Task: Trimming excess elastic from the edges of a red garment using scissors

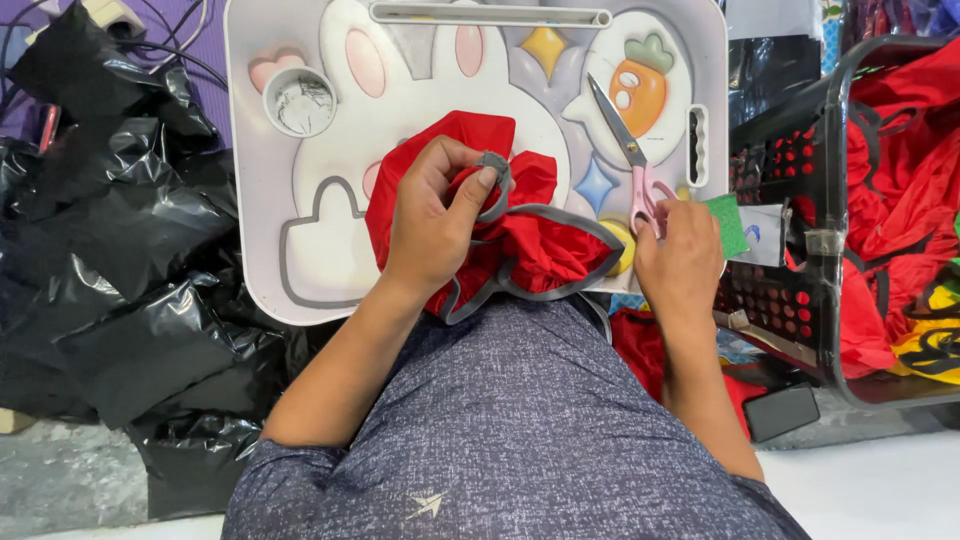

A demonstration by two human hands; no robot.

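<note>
The red cloth (470,215) with its grey binding (560,290) lies bunched on the near edge of the lap tray (250,200), partly over the person's knee. The left hand (432,215) pinches a loop of the binding between thumb and forefinger, its grip closed on it, above the cloth's middle. The right hand (682,262), just right of the cloth, curls over the pink handles of the scissors (628,150), whose blades point up the tray; whether it has actually closed on them I cannot tell. By the look of it, this is the trimming step: tool being fetched while the binding is held ready. A next cut would want the loop kept taut and the blades brought in beside the thumb.
</note>
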